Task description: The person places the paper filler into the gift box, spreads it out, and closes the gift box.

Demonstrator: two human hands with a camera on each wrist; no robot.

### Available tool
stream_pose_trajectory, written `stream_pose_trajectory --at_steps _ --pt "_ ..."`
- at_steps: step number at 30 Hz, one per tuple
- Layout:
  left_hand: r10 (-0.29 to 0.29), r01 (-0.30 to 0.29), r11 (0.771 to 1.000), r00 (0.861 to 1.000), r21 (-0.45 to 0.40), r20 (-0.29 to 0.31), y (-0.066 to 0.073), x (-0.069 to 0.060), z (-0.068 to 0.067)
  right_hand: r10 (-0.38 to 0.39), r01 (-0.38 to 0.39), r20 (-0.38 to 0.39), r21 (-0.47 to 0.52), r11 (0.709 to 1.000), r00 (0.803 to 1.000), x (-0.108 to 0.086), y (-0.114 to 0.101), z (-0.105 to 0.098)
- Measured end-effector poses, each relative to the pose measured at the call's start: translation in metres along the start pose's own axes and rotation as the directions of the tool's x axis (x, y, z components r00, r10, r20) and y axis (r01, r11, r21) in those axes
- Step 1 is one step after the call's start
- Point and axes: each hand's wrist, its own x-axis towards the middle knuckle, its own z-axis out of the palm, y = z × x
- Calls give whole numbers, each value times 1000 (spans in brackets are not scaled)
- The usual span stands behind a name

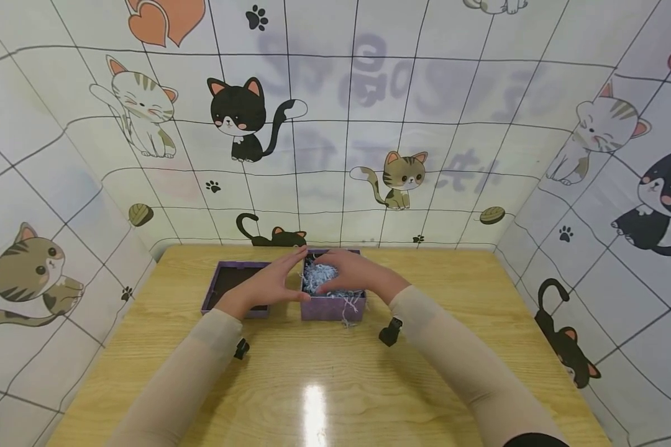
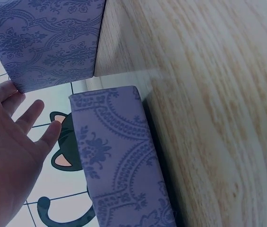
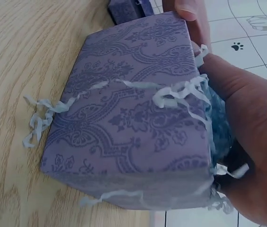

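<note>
My left hand (image 1: 265,287) reached across the shallow purple tray (image 2: 114,161), open, fingers extended and spread from the thumb, at the left side of the purple box (image 1: 332,310) on the desk (image 1: 279,385). My right hand (image 1: 358,271) arched over the box's right side, thumb and fingers apart at the blue shredded paper (image 1: 320,273) inside; I could not tell whether it gripped any.
</note>
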Motion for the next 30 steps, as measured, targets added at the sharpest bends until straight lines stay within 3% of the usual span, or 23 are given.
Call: stream_pose_trajectory --at_steps 4,8,13,19,23,30 --pt "-10 10 1000 1000 0 13 -1 0 1 1 0 -55 15 1000 998 -7 2 -2" --pt "-16 16 1000 1000 -3 14 -2 0 1 2 12 -142 92 996 990 -18 4 -7" --pt "-13 13 1000 1000 -2 2 -1 -1 0 0 51 -245 202 978 970 -38 8 -10" --pt "-4 4 1000 1000 -9 -8 2 -2 0 102 17 -348 323 946 932 -70 13 3" --pt "-3 3 1000 1000 -6 -7 2 -1 1 160 -31 -385 319 947 909 -86 15 20" --pt "-11 11 1000 1000 1 0 -3 1 2 228 -134 -389 254 958 892 -95 3 46"
